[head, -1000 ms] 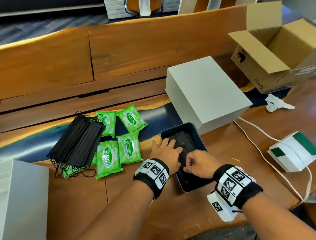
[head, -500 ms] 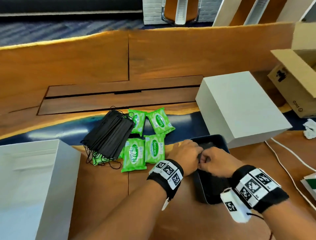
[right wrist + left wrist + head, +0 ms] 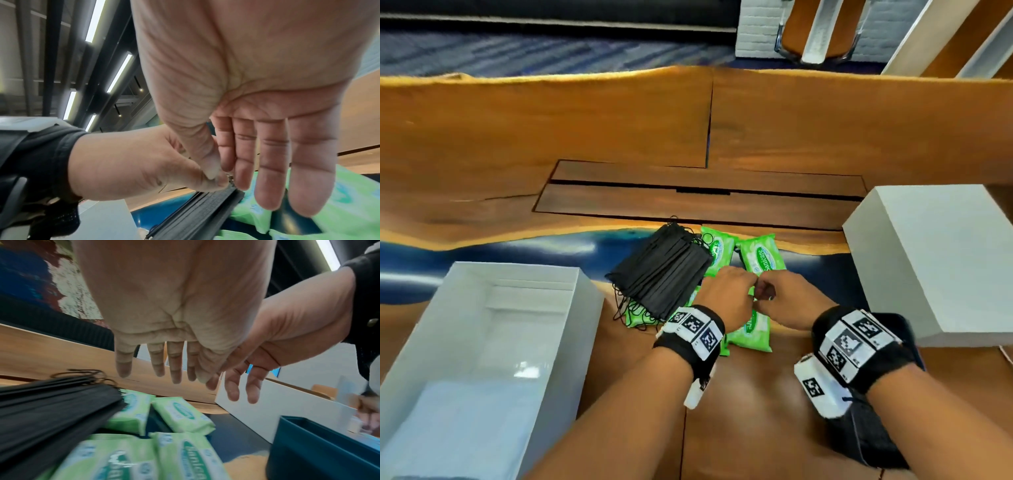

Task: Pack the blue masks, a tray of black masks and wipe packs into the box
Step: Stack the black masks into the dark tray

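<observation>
Both hands hover side by side in the middle of the head view, above the green wipe packs (image 3: 751,334). The left hand (image 3: 726,296) and the right hand (image 3: 787,301) have straight fingers spread apart, and neither grip holds anything. The stack of black masks (image 3: 664,274) lies just left of the hands, partly on the packs. The dark tray (image 3: 320,449) stands at the right, beside the packs. The white box (image 3: 493,349) is open at the lower left, with pale blue masks (image 3: 445,421) inside. I judge the step is collecting the wipe packs; next the hands must go down, close around the packs and carry them left to the box.
</observation>
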### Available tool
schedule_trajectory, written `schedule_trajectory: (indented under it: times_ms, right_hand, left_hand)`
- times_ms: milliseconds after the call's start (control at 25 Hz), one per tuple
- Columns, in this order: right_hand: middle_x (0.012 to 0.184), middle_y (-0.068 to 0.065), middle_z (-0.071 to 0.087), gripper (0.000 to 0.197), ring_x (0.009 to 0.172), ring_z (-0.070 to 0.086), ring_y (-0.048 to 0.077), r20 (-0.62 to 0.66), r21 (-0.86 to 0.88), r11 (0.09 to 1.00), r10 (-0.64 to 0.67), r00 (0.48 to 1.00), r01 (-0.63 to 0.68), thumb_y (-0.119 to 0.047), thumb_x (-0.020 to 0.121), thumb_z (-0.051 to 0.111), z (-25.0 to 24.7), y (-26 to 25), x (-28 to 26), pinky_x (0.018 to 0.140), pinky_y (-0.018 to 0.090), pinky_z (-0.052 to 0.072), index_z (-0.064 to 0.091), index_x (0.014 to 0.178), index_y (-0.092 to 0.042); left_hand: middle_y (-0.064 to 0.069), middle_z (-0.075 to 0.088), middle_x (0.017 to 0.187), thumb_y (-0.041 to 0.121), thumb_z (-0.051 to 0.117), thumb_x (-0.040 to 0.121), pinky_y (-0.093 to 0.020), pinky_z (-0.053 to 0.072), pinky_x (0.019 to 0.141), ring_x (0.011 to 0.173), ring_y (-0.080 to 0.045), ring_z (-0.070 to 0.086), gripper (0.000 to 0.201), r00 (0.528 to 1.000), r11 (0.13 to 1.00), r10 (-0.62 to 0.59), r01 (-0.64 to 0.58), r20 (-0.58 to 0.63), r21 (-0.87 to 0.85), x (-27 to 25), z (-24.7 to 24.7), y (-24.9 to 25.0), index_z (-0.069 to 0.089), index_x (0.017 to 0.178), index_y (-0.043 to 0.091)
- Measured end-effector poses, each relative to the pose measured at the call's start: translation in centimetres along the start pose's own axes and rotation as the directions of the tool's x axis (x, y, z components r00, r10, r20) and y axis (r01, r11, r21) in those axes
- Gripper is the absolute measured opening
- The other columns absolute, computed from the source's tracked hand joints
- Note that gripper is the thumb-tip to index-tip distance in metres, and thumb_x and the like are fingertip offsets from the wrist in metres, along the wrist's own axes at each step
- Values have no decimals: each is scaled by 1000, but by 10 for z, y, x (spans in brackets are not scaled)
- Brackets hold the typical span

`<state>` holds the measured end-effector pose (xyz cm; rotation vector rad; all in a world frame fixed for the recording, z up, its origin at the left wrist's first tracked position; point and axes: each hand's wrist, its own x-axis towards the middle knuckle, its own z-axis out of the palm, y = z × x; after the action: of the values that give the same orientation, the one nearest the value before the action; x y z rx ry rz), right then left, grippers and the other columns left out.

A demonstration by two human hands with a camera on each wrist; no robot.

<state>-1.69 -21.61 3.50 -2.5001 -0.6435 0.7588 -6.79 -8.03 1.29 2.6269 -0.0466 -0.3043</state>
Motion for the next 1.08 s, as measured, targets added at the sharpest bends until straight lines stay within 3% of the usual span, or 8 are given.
schedule_trajectory:
  times_ms: [160,320,480,640,800,880,1000,1080]
  right_hand:
    - [89,8,66,9,85,61,28,9,31,998,-53,999,53,-12,82,64,13,-37,42,80,41,51,58,76,-15]
    - [93,9,67,5,91,61,27,-3,63,995,-79,997,79,-10,82,61,32,-63,75,84,42,50,63,84,-6]
    - [92,6,67,5,88,61,23,-16,73,994,-83,996,84,-14,82,62,48,-81,100,78,34,50,63,85,-10]
    - [92,0,68,8,90,63,21,-9,53,995,-89,996,90,-12,82,64,56,-87,127,81,32,52,63,86,-19]
    - [89,-5,64,17,89,61,20,-61,13,999,-47,997,48,-13,81,64,61,-82,156,80,32,51,56,81,-28]
    - [89,-5,65,17,88,61,21,-79,19,1000,-13,997,14,-15,82,64,66,-80,164,79,33,51,55,79,-29]
    - [88,-4,65,14,86,61,21,-121,62,998,16,992,-9,-16,82,64,70,-77,171,80,33,51,57,78,-27]
    - [86,-5,65,11,86,61,20,-168,103,995,20,986,-3,-14,82,63,70,-75,173,80,33,51,59,79,-24]
  left_hand:
    - [-5,59,114,14,53,89,-45,43,89,113,-31,53,19,989,989,-143,141,-42,-38,-5,-17,-39,59,106,18]
    - [-5,59,116,12,51,87,-46,44,89,114,-30,54,19,968,968,-243,238,-54,-80,-6,-31,-73,58,104,20]
    - [-5,59,116,16,52,84,-48,46,90,116,-30,52,23,954,953,-297,293,-43,-78,-1,-35,-107,57,105,22]
    - [-8,50,130,16,56,84,-52,44,98,124,-31,46,44,886,886,-458,448,-73,-120,11,-31,-147,51,127,20]
    - [-9,48,134,35,65,85,-48,45,100,125,-31,48,61,859,853,-512,511,15,-105,25,-27,-176,40,137,18]
    - [-9,53,129,37,65,82,-44,48,95,119,-31,53,58,863,859,-502,505,50,-86,32,-25,-181,44,132,18]
    - [-11,62,113,31,58,83,-38,48,81,106,-34,59,38,873,869,-488,488,15,-77,37,-24,-184,51,117,16]
    - [-14,65,109,27,52,87,-39,48,79,102,-37,60,32,862,860,-506,503,-21,-92,37,-25,-187,54,117,15]
